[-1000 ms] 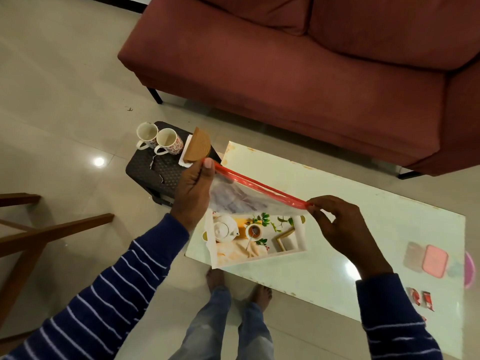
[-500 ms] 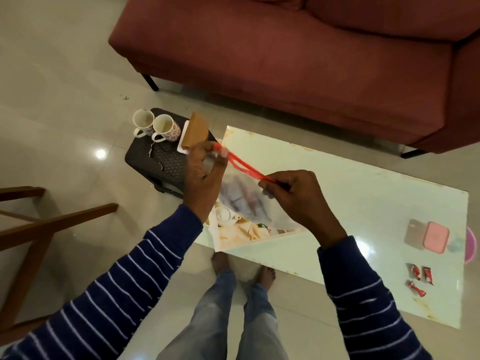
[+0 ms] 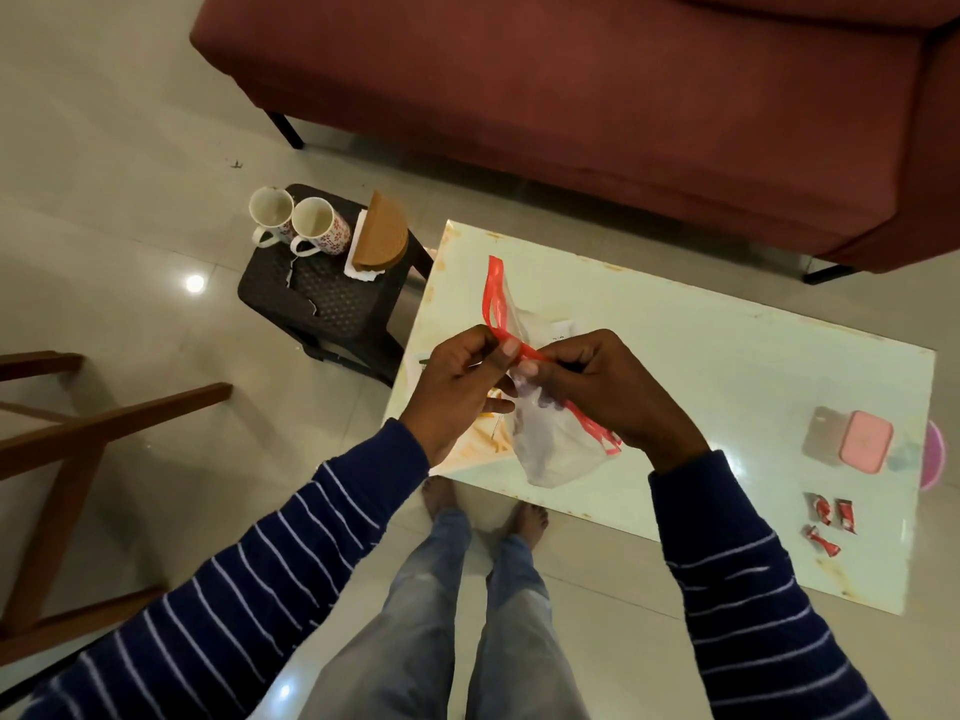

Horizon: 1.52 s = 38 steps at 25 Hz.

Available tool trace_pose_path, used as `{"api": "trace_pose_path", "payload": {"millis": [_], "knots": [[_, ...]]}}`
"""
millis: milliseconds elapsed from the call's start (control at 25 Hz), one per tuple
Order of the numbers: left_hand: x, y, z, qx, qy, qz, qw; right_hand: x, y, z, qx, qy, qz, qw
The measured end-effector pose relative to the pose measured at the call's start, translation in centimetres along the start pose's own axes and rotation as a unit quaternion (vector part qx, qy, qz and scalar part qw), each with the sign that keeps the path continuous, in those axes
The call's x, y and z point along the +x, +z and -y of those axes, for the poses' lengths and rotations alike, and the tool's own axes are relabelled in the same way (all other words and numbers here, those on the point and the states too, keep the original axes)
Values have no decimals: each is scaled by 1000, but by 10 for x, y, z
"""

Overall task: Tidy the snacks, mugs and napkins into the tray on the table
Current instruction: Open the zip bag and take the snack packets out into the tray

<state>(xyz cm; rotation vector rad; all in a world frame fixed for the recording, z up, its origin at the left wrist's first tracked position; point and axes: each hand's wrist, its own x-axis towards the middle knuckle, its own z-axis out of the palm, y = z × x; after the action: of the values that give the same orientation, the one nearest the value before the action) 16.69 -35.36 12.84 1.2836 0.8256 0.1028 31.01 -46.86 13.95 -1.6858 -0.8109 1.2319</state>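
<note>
Pale glossy table (image 3: 727, 387) on a tiled floor (image 3: 104, 148), in front of a dark red sofa (image 3: 571, 96); a wooden chair frame (image 3: 78, 433) stands at the left edge. Beside the table's left end, a dark stool (image 3: 332, 304) carries two patterned mugs (image 3: 296, 223) standing side by side, touching, and a brown half-round napkin holder (image 3: 379, 236) with white napkins (image 3: 358, 252) in it. At the table's right end lie a pink box (image 3: 865, 440), just beside a pink bowl (image 3: 935, 459) at the table's edge, and, nearer the viewer, three red sweets (image 3: 828, 517). The tray (image 3: 483, 439) sits at the table's near left corner, largely hidden by the hands. A clear bag (image 3: 550, 444) with a red zip strip (image 3: 493, 293) hangs above the tray; its contents cannot be told. The left hand (image 3: 457, 387) pinches the strip between thumb and forefinger; the right hand (image 3: 608, 392) grasps the strip and bag just beside it, fingertips nearly meeting.
</note>
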Motion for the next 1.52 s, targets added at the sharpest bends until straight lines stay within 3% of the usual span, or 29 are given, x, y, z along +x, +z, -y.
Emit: {"api": "trace_pose_path", "payload": {"millis": [200, 400, 520, 640, 720, 800, 840, 920, 1000, 1320, 1360, 1440, 1520], "knots": [[-4, 5, 4, 88, 58, -46, 993, -13, -4, -9, 65, 17, -91, 994], [-12, -6, 13, 66, 57, -98, 991, -19, -20, -22, 104, 52, -277, 954], [-17, -11, 19, 101, 69, -96, 988, -19, -25, -19, -61, 53, -366, 927], [-21, -2, 26, 108, 77, -53, 990, -28, -9, 0, -193, -25, -425, 884], [-22, 5, 28, 98, 70, -51, 991, -30, 7, 13, -188, -108, -377, 901], [-25, 11, 32, 100, 74, -60, 990, -25, 21, 11, -203, -80, -217, 951], [-27, 13, 35, 105, 83, -64, 989, -18, 26, 0, -253, -41, -132, 957], [-35, 16, 42, 113, 105, -65, 986, -4, 37, -29, -394, -10, -53, 918], [-43, 18, 49, 117, 123, -59, 984, 8, 45, -55, -489, -62, -16, 870], [-52, 13, 87, 87, 86, -75, 990, 34, 55, -122, -626, -188, 170, 738], [-50, 11, 89, 83, 89, -76, 990, 38, 57, -125, -633, -182, 183, 730], [-47, 5, 95, 83, 91, -80, 989, 43, 57, -130, -615, -152, 192, 749], [-43, -1, 103, 86, 97, -87, 988, 40, 56, -137, -621, -167, 204, 738]]}}
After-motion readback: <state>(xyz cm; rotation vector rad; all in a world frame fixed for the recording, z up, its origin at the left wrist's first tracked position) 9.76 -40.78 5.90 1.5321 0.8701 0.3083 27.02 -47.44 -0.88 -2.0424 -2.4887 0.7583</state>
